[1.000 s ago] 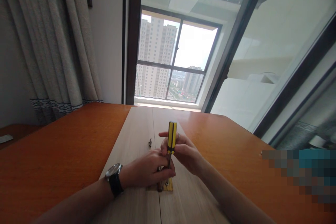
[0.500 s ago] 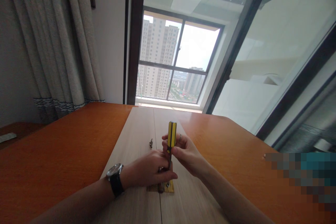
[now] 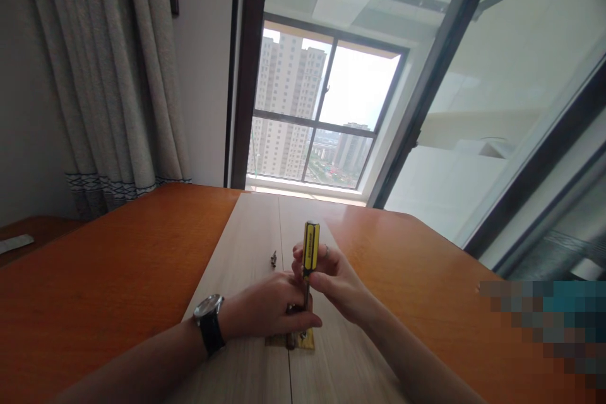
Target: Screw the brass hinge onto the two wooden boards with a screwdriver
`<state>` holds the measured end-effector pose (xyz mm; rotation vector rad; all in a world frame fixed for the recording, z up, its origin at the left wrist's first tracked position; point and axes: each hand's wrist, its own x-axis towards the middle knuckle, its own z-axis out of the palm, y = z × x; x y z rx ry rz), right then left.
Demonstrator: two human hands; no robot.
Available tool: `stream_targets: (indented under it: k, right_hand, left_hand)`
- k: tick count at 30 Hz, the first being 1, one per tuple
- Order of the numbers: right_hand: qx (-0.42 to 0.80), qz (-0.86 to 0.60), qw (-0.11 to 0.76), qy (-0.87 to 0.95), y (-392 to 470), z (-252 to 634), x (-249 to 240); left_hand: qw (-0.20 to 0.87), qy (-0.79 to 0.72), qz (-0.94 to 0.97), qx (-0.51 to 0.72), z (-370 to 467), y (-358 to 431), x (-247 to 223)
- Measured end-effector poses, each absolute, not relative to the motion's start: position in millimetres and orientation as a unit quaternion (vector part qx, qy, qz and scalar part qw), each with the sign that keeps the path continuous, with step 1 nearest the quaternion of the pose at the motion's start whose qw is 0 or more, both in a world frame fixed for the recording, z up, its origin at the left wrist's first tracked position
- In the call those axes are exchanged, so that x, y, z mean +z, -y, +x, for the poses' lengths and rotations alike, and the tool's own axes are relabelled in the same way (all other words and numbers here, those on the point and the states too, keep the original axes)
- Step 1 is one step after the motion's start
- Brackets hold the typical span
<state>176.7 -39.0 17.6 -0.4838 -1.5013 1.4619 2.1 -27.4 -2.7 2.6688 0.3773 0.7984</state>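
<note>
A yellow and black screwdriver (image 3: pixel 310 247) stands upright in my right hand (image 3: pixel 338 278), whose thumb and fingers pinch the lower part of its handle. The shaft points down past my left hand (image 3: pixel 274 304), which wears a watch at the wrist and has its thumb and fingers around the shaft near its lower end. Under my left hand a brass-coloured hinge (image 3: pixel 307 342) lies across the seam between two pale wooden boards (image 3: pixel 227 265). The screwdriver's tip is hidden by my left hand. A few small screws (image 3: pixel 273 259) lie on the boards beyond my left hand.
The boards rest on an orange-brown wooden table (image 3: pixel 142 265). A grey curtain (image 3: pixel 151 76) hangs at the left, and a window with dark frames is behind the table. At the far right a pixelated patch covers part of the view.
The screwdriver handle has turned a little, and lettering now shows on its yellow side. Both hands keep nearly the same place, and the view has shifted slightly.
</note>
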Motion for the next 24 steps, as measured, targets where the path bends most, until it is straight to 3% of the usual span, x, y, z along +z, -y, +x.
stream_targets:
  k: [14, 24]
  right_hand:
    - [0.649, -0.144, 0.455, 0.592, 43.5, 174.7, 25.8]
    - [0.638, -0.177, 0.441, 0.606, 44.5, 172.4, 25.1]
  left_hand:
    - [0.212, -0.117, 0.938, 0.249, 0.8, 28.7, -3.1]
    - [0.184, -0.124, 0.941, 0.254, 1.5, 24.9, -11.3]
